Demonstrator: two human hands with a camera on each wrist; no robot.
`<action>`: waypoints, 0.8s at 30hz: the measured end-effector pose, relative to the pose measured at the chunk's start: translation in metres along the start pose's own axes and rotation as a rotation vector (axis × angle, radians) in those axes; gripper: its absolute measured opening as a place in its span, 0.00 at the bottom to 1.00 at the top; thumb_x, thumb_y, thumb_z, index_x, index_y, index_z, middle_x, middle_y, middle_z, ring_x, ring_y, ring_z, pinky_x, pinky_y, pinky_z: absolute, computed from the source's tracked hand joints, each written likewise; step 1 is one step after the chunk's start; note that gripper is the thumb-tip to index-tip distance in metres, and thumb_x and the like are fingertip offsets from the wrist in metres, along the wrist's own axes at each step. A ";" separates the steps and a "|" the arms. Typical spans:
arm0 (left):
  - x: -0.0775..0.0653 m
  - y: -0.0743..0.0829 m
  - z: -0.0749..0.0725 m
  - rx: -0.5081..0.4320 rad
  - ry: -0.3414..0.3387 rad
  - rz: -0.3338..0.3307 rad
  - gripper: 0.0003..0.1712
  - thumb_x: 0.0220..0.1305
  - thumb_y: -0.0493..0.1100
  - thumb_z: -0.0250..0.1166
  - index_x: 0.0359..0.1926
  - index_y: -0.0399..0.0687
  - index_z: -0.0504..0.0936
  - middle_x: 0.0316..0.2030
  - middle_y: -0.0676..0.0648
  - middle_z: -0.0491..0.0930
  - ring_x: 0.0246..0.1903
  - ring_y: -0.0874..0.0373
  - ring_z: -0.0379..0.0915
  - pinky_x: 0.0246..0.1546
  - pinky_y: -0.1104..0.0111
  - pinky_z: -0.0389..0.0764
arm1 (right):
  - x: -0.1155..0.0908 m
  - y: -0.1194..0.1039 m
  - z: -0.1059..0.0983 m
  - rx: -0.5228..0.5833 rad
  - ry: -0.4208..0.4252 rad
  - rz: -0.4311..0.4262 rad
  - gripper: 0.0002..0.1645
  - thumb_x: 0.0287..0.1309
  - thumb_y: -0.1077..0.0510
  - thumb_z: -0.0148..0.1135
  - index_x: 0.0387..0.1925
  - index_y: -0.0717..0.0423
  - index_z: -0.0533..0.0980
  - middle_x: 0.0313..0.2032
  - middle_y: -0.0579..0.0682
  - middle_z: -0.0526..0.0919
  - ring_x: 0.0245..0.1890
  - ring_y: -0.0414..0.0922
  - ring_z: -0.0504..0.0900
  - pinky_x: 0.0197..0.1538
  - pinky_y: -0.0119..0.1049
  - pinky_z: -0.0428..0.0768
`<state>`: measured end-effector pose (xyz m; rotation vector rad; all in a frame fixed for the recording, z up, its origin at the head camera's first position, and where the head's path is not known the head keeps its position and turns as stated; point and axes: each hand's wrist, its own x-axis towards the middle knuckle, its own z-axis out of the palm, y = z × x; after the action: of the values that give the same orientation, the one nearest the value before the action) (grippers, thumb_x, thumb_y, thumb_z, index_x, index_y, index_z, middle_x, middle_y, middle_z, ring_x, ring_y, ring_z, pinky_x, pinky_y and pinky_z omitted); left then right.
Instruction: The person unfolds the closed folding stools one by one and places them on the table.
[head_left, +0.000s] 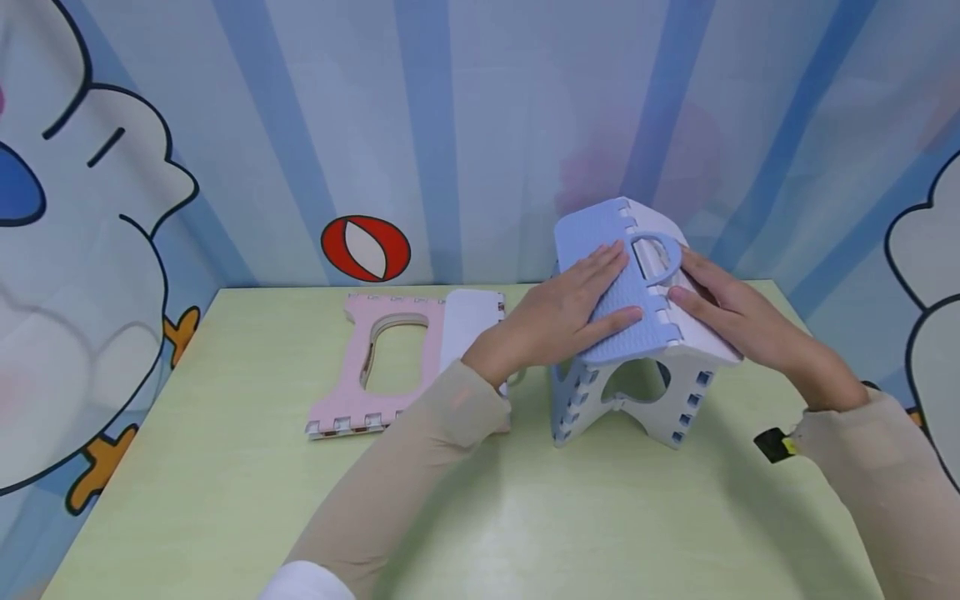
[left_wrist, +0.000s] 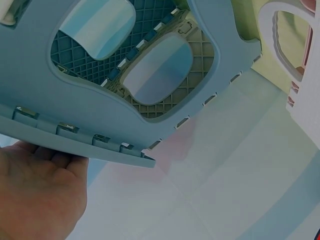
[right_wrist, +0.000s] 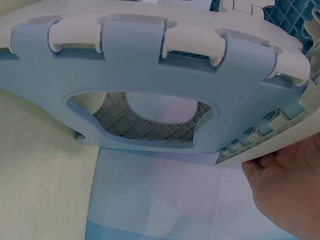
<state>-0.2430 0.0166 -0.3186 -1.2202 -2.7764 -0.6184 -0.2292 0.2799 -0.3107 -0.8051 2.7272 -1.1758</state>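
Observation:
A blue-and-white folding stool [head_left: 636, 375] stands on the table at the right, its legs partly spread and its top peaked like a roof. Flat on the blue half of the top [head_left: 588, 229] lies my left hand [head_left: 566, 304], fingers extended. My right hand [head_left: 738, 312] rests on the sloping white half, near the blue loop handle [head_left: 675, 254]. Seen from below in the left wrist view, the blue panel [left_wrist: 75, 145] has my left palm [left_wrist: 42, 195] against its outer face. In the right wrist view, my right hand [right_wrist: 287, 185] lies against the white panel [right_wrist: 280, 142].
A pink-and-white folding stool [head_left: 348, 367], folded flat, lies on the table [head_left: 172, 467] left of the standing one. Behind the table hangs a striped blue cartoon backdrop [head_left: 487, 125]. A small black tag [head_left: 772, 446] sticks out by my right sleeve.

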 end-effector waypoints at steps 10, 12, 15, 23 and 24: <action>0.000 0.001 -0.001 0.021 -0.009 -0.003 0.45 0.76 0.67 0.40 0.79 0.48 0.40 0.78 0.53 0.34 0.75 0.65 0.25 0.70 0.77 0.33 | 0.001 0.000 -0.002 -0.012 0.008 0.036 0.40 0.76 0.53 0.48 0.80 0.45 0.41 0.78 0.53 0.41 0.73 0.61 0.50 0.63 0.65 0.58; 0.000 0.001 -0.002 0.025 -0.012 -0.006 0.45 0.75 0.68 0.41 0.79 0.48 0.40 0.78 0.53 0.34 0.75 0.65 0.25 0.70 0.77 0.33 | 0.001 0.001 -0.002 -0.013 0.009 0.035 0.40 0.76 0.53 0.48 0.80 0.45 0.42 0.78 0.53 0.41 0.74 0.61 0.48 0.64 0.67 0.57; 0.000 0.001 -0.001 0.033 -0.011 -0.007 0.45 0.75 0.68 0.41 0.79 0.48 0.41 0.79 0.53 0.35 0.75 0.65 0.26 0.70 0.77 0.34 | 0.001 0.001 -0.001 -0.020 0.015 0.028 0.40 0.76 0.53 0.49 0.80 0.44 0.43 0.78 0.53 0.42 0.74 0.61 0.48 0.64 0.68 0.57; 0.000 0.000 -0.001 0.037 -0.008 0.001 0.45 0.75 0.68 0.41 0.79 0.49 0.41 0.79 0.53 0.35 0.75 0.66 0.27 0.70 0.77 0.35 | 0.002 0.002 -0.001 -0.036 0.023 0.027 0.40 0.75 0.53 0.50 0.80 0.44 0.44 0.78 0.54 0.43 0.75 0.62 0.47 0.64 0.70 0.56; 0.000 0.000 -0.001 0.038 -0.010 0.000 0.45 0.75 0.68 0.41 0.79 0.49 0.41 0.78 0.53 0.35 0.75 0.66 0.27 0.70 0.77 0.35 | 0.002 0.002 -0.002 -0.038 0.022 0.032 0.40 0.75 0.53 0.50 0.80 0.44 0.44 0.78 0.54 0.43 0.75 0.62 0.47 0.64 0.70 0.56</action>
<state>-0.2431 0.0165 -0.3176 -1.2200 -2.7829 -0.5586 -0.2318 0.2813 -0.3108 -0.7539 2.7779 -1.1366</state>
